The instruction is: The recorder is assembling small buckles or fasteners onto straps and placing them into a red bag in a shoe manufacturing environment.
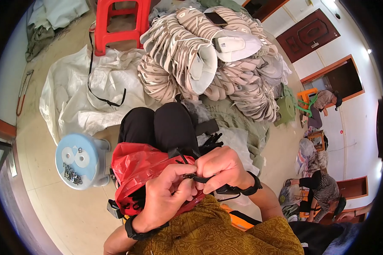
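Observation:
Above my lap, my left hand [168, 191] and my right hand [223, 168] meet fingertip to fingertip. Both pinch a narrow black strap [201, 179]; a small dark piece sits between the fingertips, too covered to make out. A red plastic bag [134, 163] lies across my lap under the left hand, with black material inside it. More black straps [212, 142] lie just beyond my right hand. To the left, a light blue round stool [78, 159] carries a small pile of metal buckles [72, 175], and a single one lies apart on its top.
Ahead stand large bundles of beige-and-white striped shoe pieces [178, 46], with a dark phone-like slab [215, 18] on top. Left of them are a red plastic stool [120, 25] and a white woven sheet [68, 89]. Two people [327, 191] sit bent over at the right.

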Available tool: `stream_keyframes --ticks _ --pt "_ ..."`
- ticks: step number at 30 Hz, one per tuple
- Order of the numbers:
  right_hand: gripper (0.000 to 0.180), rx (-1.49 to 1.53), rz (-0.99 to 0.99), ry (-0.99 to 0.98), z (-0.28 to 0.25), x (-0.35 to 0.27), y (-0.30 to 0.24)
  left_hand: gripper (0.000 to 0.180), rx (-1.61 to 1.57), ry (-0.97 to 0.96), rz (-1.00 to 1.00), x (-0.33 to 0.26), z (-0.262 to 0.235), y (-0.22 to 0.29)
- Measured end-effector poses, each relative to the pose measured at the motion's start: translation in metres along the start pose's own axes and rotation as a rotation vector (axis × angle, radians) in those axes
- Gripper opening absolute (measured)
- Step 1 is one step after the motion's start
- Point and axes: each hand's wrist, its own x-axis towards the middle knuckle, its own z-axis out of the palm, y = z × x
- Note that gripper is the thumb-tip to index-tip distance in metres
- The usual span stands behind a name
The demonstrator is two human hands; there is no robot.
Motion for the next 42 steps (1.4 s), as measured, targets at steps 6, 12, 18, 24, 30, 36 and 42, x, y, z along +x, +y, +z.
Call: stream_keyframes --ticks 6,12,18,24,30,36,42 --pt "0.025 0.059 -0.009 0.014 0.002 0.000 0.002 0.020 -0.028 -0.034 0.000 -0.002 -0.004 -0.001" --pt "0.024 0.011 -0.006 -0.003 0.000 -0.001 0.001 0.020 -0.022 -0.041 -0.002 -0.002 -0.003 -0.002" --pt "0.025 0.042 -0.025 0.020 0.003 -0.002 0.002 0.019 -0.077 -0.033 -0.022 -0.002 -0.003 0.000" --pt "0.025 -0.009 -0.028 0.005 0.003 -0.002 0.001 0.018 -0.086 -0.030 -0.040 -0.002 -0.003 0.001" --pt "0.026 -0.147 -0.061 0.020 0.001 -0.002 -0.005 0.018 -0.050 0.014 0.011 -0.004 0.001 -0.001" --pt "0.025 -0.172 -0.065 0.046 0.003 -0.001 -0.008 0.019 -0.027 0.034 0.047 -0.004 0.002 0.000" --pt "0.021 -0.148 -0.031 0.055 0.002 -0.002 -0.006 0.024 -0.023 0.008 0.051 -0.003 0.002 0.002"
